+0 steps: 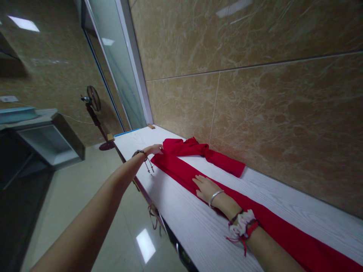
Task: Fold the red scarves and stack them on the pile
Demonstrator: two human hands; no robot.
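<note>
A long red garment (263,217) lies stretched along a narrow white wood-grain table (181,223). Part of it is laid out as a flat strip running to the lower right, while a bunched part with a sleeve-like end (225,162) rests nearer the wall. At the far end of the strip, my left hand (154,149) has its fingers closed at the cloth's edge; the fingertips are partly hidden. My right hand (207,189) presses flat on the strip's middle, fingers stretched out.
A marble-patterned tiled wall (255,105) borders the table's right side. Beyond the far end stand a frosted glass partition (121,64) and a pedestal fan (95,113). To the left are glossy floor tiles (113,223) and a grey open-fronted cabinet (51,139). A small brown block (151,126) sits on the table's far corner.
</note>
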